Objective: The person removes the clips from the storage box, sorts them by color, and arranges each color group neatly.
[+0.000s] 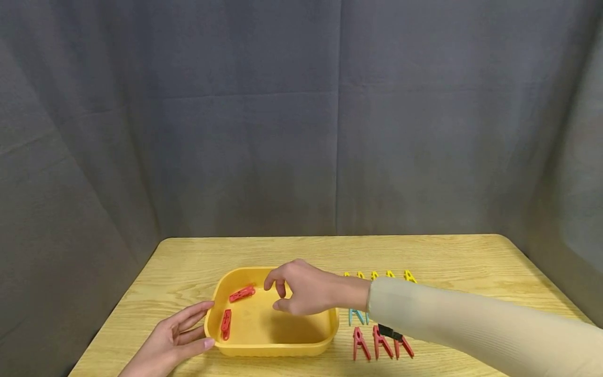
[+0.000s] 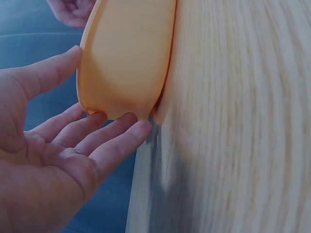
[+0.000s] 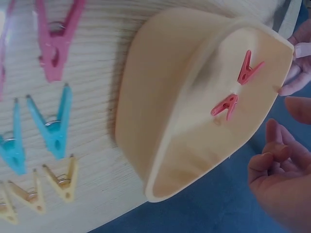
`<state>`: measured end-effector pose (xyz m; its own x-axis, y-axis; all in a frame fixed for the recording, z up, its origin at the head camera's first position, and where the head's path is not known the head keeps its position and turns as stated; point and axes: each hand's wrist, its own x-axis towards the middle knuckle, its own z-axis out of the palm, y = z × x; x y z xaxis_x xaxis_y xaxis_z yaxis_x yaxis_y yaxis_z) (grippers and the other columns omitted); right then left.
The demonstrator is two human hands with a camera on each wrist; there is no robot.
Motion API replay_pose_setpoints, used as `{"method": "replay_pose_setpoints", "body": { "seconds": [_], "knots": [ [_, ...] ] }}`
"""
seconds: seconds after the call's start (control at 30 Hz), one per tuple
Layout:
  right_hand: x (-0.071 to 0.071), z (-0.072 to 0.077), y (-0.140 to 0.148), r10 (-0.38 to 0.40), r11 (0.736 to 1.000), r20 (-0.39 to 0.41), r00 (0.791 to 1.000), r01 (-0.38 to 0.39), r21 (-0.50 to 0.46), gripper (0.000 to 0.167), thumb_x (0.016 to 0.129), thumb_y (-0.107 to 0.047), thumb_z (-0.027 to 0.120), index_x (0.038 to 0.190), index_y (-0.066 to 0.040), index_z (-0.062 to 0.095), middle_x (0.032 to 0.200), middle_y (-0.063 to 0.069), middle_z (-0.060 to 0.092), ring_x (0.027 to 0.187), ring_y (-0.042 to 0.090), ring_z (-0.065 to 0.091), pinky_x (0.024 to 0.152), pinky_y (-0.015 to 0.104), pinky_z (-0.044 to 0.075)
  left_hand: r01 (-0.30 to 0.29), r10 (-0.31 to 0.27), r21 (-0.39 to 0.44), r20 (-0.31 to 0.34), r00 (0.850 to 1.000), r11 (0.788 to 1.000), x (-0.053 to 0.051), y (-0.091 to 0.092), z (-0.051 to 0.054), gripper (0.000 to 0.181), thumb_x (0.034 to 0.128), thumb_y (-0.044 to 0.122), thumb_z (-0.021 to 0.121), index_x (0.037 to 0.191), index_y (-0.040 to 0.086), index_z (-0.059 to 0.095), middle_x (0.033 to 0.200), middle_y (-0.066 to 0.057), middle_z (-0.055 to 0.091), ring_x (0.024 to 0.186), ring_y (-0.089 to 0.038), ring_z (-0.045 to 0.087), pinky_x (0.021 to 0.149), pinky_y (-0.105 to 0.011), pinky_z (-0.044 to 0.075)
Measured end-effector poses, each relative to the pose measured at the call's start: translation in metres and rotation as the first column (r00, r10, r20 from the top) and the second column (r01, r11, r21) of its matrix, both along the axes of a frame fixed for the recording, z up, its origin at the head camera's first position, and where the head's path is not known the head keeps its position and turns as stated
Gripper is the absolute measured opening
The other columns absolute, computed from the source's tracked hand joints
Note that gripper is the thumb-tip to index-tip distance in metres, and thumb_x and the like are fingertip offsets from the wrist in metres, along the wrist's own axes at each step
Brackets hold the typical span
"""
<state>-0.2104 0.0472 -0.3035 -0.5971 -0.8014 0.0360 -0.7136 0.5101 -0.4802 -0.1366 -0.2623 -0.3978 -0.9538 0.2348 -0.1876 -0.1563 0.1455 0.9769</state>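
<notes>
A yellow plastic basin (image 1: 264,350) stands on the table, with two red clothespins (image 1: 242,294) lying apart inside its left part. My left hand (image 1: 175,335) touches the basin's left end, fingertips against the wall and thumb at the rim, as the left wrist view shows. Above the basin hovers my right hand (image 1: 306,289), its fingers loosely bent and the thumb apart from them, with nothing between. In the right wrist view the right hand (image 3: 286,179) is beside the basin's rim, clear of the red clothespins (image 3: 248,68).
Right of the basin, clothespins lie in rows: yellow ones (image 1: 410,276) at the back, blue ones (image 1: 356,315) in the middle, red ones (image 1: 360,344) in front. My right sleeve (image 1: 452,314) covers part of them. A dark grey curtain (image 1: 264,131) hangs behind the wooden table (image 1: 452,256).
</notes>
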Motion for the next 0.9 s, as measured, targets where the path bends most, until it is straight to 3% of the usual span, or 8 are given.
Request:
{"method": "replay_pose_setpoints", "body": {
  "seconds": [0.23, 0.37, 0.5, 0.6, 0.77, 0.9],
  "knots": [
    [-0.013, -0.009, -0.02, 0.029, 0.994, 0.015, 0.999, -0.031, 0.103, 0.03, 0.094, -0.008, 0.074, 0.123, -0.004, 0.072, 0.084, -0.007, 0.061, 0.054, 0.004, 0.029, 0.069, 0.019, 0.04, 0.018, -0.018, 0.0, -0.014, 1.0, 1.0, 0.001, 0.001, 0.0, 0.083, 0.0962, 0.013, 0.08, 0.16, -0.008, 0.032, 0.164, -0.03, 0.034, 0.14, -0.048, 0.048, 0.098, -0.039, 0.058],
    [-0.02, -0.013, -0.031, 0.051, 0.985, -0.009, 0.999, -0.049, 0.163, 0.035, 0.094, -0.007, 0.073, 0.128, -0.003, 0.071, 0.097, -0.001, 0.067, 0.059, 0.006, 0.035, 0.072, 0.019, 0.044, 0.025, -0.024, 0.011, -0.013, 1.0, 1.0, 0.002, 0.001, 0.0, 0.082, 0.0971, 0.012, 0.079, 0.161, -0.008, 0.031, 0.164, -0.03, 0.033, 0.14, -0.048, 0.048, 0.098, -0.039, 0.058],
    [-0.025, -0.019, -0.043, 0.088, 0.973, -0.072, 0.994, -0.07, 0.22, 0.04, 0.093, -0.007, 0.073, 0.133, -0.004, 0.07, 0.117, 0.002, 0.07, 0.089, 0.007, 0.059, 0.085, 0.019, 0.05, 0.022, -0.022, 0.002, -0.016, 1.0, 1.0, 0.003, 0.001, -0.001, 0.082, 0.0974, 0.012, 0.078, 0.161, -0.008, 0.031, 0.164, -0.03, 0.033, 0.139, -0.049, 0.049, 0.097, -0.039, 0.058],
    [-0.028, -0.023, -0.051, 0.115, 0.963, -0.099, 0.988, -0.087, 0.254, 0.045, 0.092, -0.005, 0.072, 0.136, -0.005, 0.068, 0.13, 0.002, 0.068, 0.12, 0.011, 0.061, 0.101, 0.022, 0.049, 0.015, -0.015, -0.002, -0.005, 1.0, 1.0, 0.004, 0.0, -0.001, 0.083, 0.0971, 0.013, 0.079, 0.16, -0.009, 0.03, 0.164, -0.031, 0.033, 0.139, -0.049, 0.049, 0.097, -0.04, 0.058],
    [-0.033, -0.029, -0.059, 0.147, 0.95, -0.066, 0.987, -0.123, 0.288, 0.05, 0.091, 0.002, 0.068, 0.141, -0.003, 0.064, 0.138, 0.005, 0.066, 0.129, 0.013, 0.059, 0.108, 0.024, 0.047, 0.003, -0.002, -0.01, 0.006, 1.0, 1.0, 0.005, 0.002, -0.001, 0.083, 0.0966, 0.013, 0.08, 0.161, -0.007, 0.032, 0.164, -0.03, 0.033, 0.139, -0.047, 0.05, 0.098, -0.039, 0.058],
    [-0.036, -0.033, -0.06, 0.147, 0.939, -0.059, 0.987, -0.12, 0.321, 0.053, 0.091, 0.004, 0.065, 0.144, -0.004, 0.062, 0.143, 0.004, 0.063, 0.134, 0.013, 0.055, 0.112, 0.024, 0.043, 0.012, -0.013, -0.015, -0.021, 1.0, 1.0, 0.005, 0.003, -0.002, 0.081, 0.0965, 0.013, 0.079, 0.16, -0.007, 0.033, 0.163, -0.029, 0.035, 0.137, -0.046, 0.052, 0.097, -0.038, 0.058]
  ]
}}
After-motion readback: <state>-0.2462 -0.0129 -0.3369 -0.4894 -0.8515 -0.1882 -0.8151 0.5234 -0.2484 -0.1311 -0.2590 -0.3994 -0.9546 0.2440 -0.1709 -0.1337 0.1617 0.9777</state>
